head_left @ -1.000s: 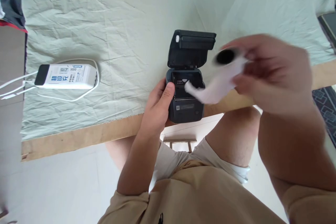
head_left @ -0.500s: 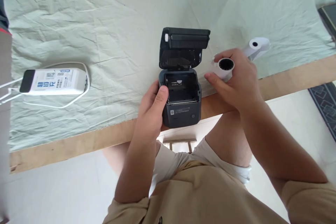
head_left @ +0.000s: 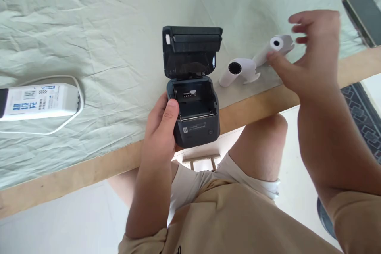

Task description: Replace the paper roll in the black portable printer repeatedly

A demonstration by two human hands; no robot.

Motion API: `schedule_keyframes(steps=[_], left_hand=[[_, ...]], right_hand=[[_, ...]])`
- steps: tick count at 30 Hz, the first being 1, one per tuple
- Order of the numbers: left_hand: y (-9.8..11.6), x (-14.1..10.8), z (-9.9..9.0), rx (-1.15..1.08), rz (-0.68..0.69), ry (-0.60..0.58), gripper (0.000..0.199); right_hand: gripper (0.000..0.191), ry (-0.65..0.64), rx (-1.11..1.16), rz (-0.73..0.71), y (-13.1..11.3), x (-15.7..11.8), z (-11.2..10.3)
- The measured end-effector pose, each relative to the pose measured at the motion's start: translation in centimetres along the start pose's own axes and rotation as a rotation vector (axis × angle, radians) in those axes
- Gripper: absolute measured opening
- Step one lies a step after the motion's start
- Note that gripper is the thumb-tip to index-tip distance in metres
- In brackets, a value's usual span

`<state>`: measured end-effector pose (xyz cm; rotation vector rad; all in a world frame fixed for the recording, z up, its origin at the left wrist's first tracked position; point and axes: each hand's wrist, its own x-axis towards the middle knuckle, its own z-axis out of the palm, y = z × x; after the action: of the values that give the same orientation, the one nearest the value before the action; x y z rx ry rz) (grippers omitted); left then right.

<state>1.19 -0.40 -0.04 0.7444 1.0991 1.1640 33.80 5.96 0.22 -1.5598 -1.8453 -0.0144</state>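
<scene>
My left hand (head_left: 160, 127) grips the left side of a dark label printer (head_left: 198, 129), thumb on its rim. The printer's lid (head_left: 192, 53) stands up and its paper bay shows no roll inside. My right hand (head_left: 312, 55) is spread, fingers apart, around the far paper roll (head_left: 264, 52); the thumb is at the roll's near end, and I cannot tell whether it touches. Left of that lies another paper roll (head_left: 228, 77) with a wide black core and a loose, torn paper end, no hand on it.
A white power strip (head_left: 41, 101) with a white cable lies on the left of the pale green cloth (head_left: 119, 39). A dark flat device (head_left: 364, 18) rests at the far right. The wooden table edge (head_left: 98, 166) runs along my side.
My right hand has let go of the wide-core roll, leaving it on the cloth, and moved right to the other roll. My left hand still holds the printer; the view has shifted right.
</scene>
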Motion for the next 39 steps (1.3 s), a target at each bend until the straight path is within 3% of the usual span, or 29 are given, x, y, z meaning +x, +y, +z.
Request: schedule_keyframes(steps=[4,9,14,17,20,23,25,32,39], left_hand=[[-0.1,0.0,0.0,-0.006,0.009,0.009,0.026],[0.0,0.0,0.0,-0.014,0.003,-0.012,0.026],[-0.1,0.1,-0.2,0.023,0.013,-0.029,0.031],[-0.2,0.0,-0.2,0.035,0.021,-0.030,0.033],[-0.3,-0.1,-0.1,0.028,0.026,-0.013,0.033],[-0.3,-0.2,0.0,0.016,0.043,-0.015,0.031],[-0.3,-0.2,0.1,0.006,0.060,-0.030,0.031],[-0.3,-0.2,-0.2,0.010,0.070,-0.091,0.033],[-0.5,0.1,-0.2,-0.007,0.072,-0.110,0.034]], right_hand=[[0.057,-0.089,0.085,0.095,4.1,0.9,1.9],[0.024,-0.066,0.128,0.063,4.6,0.7,3.2],[0.037,0.077,0.126,0.119,1.1,-0.2,1.1],[0.028,0.183,0.246,0.066,-3.3,-1.3,0.1],[0.027,0.285,0.497,-0.031,-8.9,-2.6,1.1],[0.040,-0.021,0.644,-0.079,-13.3,-3.5,3.1],[0.044,-0.051,0.602,-0.117,-14.8,-3.4,4.0],[0.028,-0.197,0.265,-0.206,-14.0,-1.9,4.0],[0.023,-0.107,0.274,-0.455,-12.7,-1.3,4.9]])
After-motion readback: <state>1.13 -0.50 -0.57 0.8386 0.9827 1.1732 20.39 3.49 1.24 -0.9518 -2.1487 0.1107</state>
